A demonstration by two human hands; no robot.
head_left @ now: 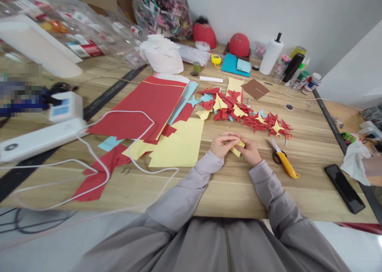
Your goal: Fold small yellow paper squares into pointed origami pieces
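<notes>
A small folded piece of yellow paper [236,151] is pinched between my two hands above the wooden table. My left hand [222,144] grips its upper left side, and my right hand [250,150] has hold of its right side. Just beyond my hands lies a pile of folded paper shapes [229,105], mostly red with some yellow and light blue. To the left are a yellow sheet [182,142] with a ragged edge and a stack of red sheets [146,105]. Scissors [283,160] with an orange-yellow handle rest right of my right hand.
A white cable [137,166] loops over the papers from a power strip [44,138] at left. A black phone [344,187] lies at right. Along the back stand a white bottle [271,56], red cushions [239,45] and a tissue pack [162,54].
</notes>
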